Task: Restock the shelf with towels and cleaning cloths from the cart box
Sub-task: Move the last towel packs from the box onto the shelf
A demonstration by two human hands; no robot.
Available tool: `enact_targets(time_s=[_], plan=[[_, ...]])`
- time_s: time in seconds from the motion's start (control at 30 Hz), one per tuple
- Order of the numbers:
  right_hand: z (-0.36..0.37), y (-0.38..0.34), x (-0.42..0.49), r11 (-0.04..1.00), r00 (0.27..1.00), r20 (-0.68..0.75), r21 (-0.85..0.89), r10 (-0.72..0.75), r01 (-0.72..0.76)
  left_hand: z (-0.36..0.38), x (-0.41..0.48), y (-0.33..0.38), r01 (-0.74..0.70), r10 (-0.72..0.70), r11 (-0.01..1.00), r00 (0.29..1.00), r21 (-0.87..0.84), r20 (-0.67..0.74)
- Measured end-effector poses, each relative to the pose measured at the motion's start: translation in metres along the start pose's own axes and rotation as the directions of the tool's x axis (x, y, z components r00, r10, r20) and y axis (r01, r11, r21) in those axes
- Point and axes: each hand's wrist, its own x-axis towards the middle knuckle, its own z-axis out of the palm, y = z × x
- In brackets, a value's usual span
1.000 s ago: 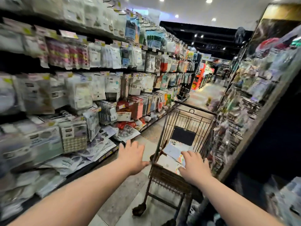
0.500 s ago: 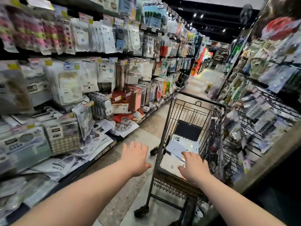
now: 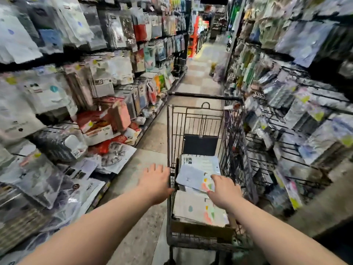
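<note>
A black wire cart stands in the aisle ahead of me, and a cardboard box sits in its near end. The box holds flat packs of cloths, white and pale blue with coloured spots. My right hand lies on the top pale-blue pack, fingers bent over its edge. My left hand is spread open at the cart's left rim, fingers straight. The shelf on my left hangs full of packaged cloths and towels.
A wire rack of hanging packs crowds the cart's right side. Loose packs spill over the low left shelf toward the floor. The tiled aisle runs on beyond the cart, with small items on the floor far ahead.
My view has tilted down and moved closer to the cart. Both hands have reached forward: the left to the cart's rim, the right onto the top pack.
</note>
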Motion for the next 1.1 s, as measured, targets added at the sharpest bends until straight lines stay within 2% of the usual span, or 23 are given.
enact_targets(time_s=[0.2, 0.3, 0.4, 0.57, 0.83, 0.97, 1.03, 1.1], plan=[[0.012, 0.044, 0.023, 0.984, 0.987, 0.065, 0.096, 0.146, -0.152, 0.006, 0.073, 0.037, -0.17, 0.168, 0.985, 0.984, 0.034, 0.053], [0.028, 0.062, 0.031, 0.947, 0.965, 0.137, 0.207, 0.221, -0.247, 0.02, 0.107, 0.057, -0.277, 0.27, 0.958, 0.959, 0.079, 0.086], [0.048, 0.076, 0.04, 0.903, 0.938, 0.199, 0.274, 0.284, -0.331, 0.036, 0.139, 0.072, -0.373, 0.357, 0.919, 0.924, 0.125, 0.134], [0.075, 0.081, 0.07, 0.814, 0.853, 0.312, 0.286, 0.419, -0.505, 0.062, 0.211, 0.09, -0.547, 0.505, 0.816, 0.831, 0.186, 0.232], [0.12, 0.064, 0.147, 0.587, 0.676, 0.477, 0.346, 0.562, -0.732, 0.11, 0.331, 0.093, -0.719, 0.615, 0.673, 0.674, 0.172, 0.409], [0.159, 0.045, 0.175, 0.398, 0.57, 0.585, 0.408, 0.577, -0.822, 0.14, 0.381, 0.089, -0.757, 0.612, 0.63, 0.62, 0.171, 0.49], [0.18, 0.036, 0.187, 0.348, 0.549, 0.631, 0.425, 0.548, -0.836, 0.155, 0.399, 0.087, -0.769, 0.612, 0.618, 0.601, 0.163, 0.514], [0.198, 0.03, 0.198, 0.262, 0.492, 0.679, 0.42, 0.545, -0.869, 0.171, 0.413, 0.087, -0.779, 0.603, 0.605, 0.582, 0.161, 0.545]])
